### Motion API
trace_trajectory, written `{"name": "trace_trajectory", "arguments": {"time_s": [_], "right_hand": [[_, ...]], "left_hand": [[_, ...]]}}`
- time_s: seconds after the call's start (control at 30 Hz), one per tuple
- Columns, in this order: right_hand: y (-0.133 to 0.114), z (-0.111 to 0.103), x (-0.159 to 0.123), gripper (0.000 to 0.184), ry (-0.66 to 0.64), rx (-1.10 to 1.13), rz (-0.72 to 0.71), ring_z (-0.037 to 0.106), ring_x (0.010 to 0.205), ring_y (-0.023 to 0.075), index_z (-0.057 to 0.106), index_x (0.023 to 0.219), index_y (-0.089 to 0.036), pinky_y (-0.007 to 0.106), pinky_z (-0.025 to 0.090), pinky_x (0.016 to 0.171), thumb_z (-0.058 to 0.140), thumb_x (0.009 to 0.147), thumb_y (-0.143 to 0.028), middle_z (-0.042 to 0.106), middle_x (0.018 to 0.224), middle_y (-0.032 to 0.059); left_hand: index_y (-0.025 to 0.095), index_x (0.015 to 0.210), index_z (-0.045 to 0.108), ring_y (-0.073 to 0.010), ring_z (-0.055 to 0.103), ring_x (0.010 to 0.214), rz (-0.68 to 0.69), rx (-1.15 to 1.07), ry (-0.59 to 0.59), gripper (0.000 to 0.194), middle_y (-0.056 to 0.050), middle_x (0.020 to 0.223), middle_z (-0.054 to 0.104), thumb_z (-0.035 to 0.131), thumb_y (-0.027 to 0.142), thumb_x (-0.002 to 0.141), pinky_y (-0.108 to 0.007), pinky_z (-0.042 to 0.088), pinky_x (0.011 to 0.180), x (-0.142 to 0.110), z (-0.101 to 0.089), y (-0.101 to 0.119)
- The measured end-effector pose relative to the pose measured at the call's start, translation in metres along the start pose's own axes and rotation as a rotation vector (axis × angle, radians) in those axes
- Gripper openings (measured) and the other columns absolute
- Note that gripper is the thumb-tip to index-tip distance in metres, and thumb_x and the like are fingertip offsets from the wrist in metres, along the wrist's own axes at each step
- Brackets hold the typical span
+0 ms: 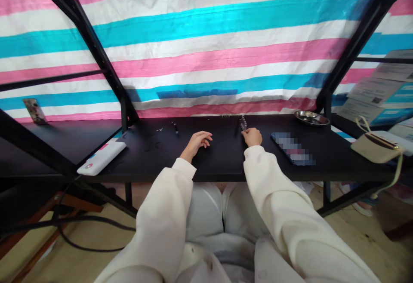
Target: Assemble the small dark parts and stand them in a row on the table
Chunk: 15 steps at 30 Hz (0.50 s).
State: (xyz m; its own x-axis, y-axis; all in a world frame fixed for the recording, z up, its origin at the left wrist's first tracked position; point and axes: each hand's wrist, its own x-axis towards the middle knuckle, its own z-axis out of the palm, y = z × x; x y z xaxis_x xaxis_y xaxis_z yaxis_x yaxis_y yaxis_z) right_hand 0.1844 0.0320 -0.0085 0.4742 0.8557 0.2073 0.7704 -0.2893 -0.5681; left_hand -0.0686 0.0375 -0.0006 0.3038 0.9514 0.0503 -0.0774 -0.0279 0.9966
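Note:
My right hand (252, 137) is closed at the far part of the black table (222, 162), its fingertips pinching the near end of a short strand of greyish beads (243, 123). The strand extends away from the fingers toward the table's back edge. To its left, my left hand (196, 143) hovers over or rests lightly on the tabletop with fingers apart and slightly curled, holding nothing. Another beaded strand (225, 115) lies along the back edge. A small dark stick-like object (175, 128) and a white thread-like scrap (159, 129) lie left of my left hand.
A shiny metal dish (311, 118) stands at the back right, and a phone-like slab (292, 149) with a blurred surface lies nearer. A cream pouch (376, 147) sits at the right end. On the left are a white power bank-like block (102, 157) and black frame posts (97, 50).

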Motion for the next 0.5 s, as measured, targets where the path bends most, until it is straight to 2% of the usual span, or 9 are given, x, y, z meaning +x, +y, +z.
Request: {"name": "trace_trajectory", "arguments": {"time_s": [0.13, 0.23, 0.3, 0.4, 0.5], "right_hand": [[-0.001, 0.000, 0.000, 0.021, -0.014, 0.001, 0.022, 0.063, 0.089, 0.0250, 0.070, 0.087, -0.018, 0.031, 0.045, 0.074, 0.060, 0.074, -0.030, 0.067, 0.092, 0.0142], [-0.002, -0.002, -0.001, 0.021, -0.018, 0.005, 0.024, 0.062, 0.090, 0.0255, 0.070, 0.088, -0.017, 0.031, 0.045, 0.075, 0.059, 0.074, -0.028, 0.066, 0.092, 0.0150], [-0.003, -0.004, -0.003, 0.022, -0.019, 0.007, 0.032, 0.062, 0.091, 0.0257, 0.070, 0.089, -0.017, 0.031, 0.045, 0.076, 0.059, 0.073, -0.027, 0.066, 0.093, 0.0151], [-0.004, -0.006, -0.005, 0.022, -0.035, 0.008, 0.046, 0.062, 0.092, 0.0261, 0.069, 0.090, -0.017, 0.031, 0.045, 0.076, 0.059, 0.073, -0.027, 0.066, 0.094, 0.0153], [-0.005, -0.008, -0.007, 0.022, -0.056, -0.003, 0.044, 0.062, 0.093, 0.0265, 0.068, 0.089, -0.015, 0.031, 0.045, 0.076, 0.060, 0.073, -0.028, 0.066, 0.095, 0.0155]], "left_hand": [[0.011, 0.082, 0.063, -0.0093, 0.056, 0.048, 0.002, -0.002, 0.005, 0.024, -0.007, 0.073, 0.064, 0.062, 0.031, 0.068, -0.019, 0.037, 0.040, -0.001, 0.002, 0.001], [0.011, 0.082, 0.061, -0.0089, 0.055, 0.047, 0.033, -0.008, 0.087, 0.022, -0.006, 0.071, 0.062, 0.060, 0.028, 0.068, -0.019, 0.037, 0.040, -0.001, 0.003, 0.003], [0.012, 0.087, 0.059, -0.0082, 0.054, 0.046, 0.092, -0.026, 0.247, 0.022, -0.005, 0.071, 0.061, 0.058, 0.024, 0.069, -0.018, 0.036, 0.040, -0.001, 0.001, 0.004], [0.014, 0.098, 0.051, -0.0078, 0.055, 0.051, 0.172, -0.072, 0.639, 0.029, -0.003, 0.078, 0.059, 0.053, 0.015, 0.070, -0.017, 0.036, 0.041, 0.003, -0.007, 0.004], [0.016, 0.107, 0.042, -0.0081, 0.058, 0.067, 0.192, -0.109, 0.988, 0.039, -0.007, 0.098, 0.056, 0.048, 0.007, 0.069, -0.017, 0.043, 0.051, 0.007, -0.016, 0.001]]}}
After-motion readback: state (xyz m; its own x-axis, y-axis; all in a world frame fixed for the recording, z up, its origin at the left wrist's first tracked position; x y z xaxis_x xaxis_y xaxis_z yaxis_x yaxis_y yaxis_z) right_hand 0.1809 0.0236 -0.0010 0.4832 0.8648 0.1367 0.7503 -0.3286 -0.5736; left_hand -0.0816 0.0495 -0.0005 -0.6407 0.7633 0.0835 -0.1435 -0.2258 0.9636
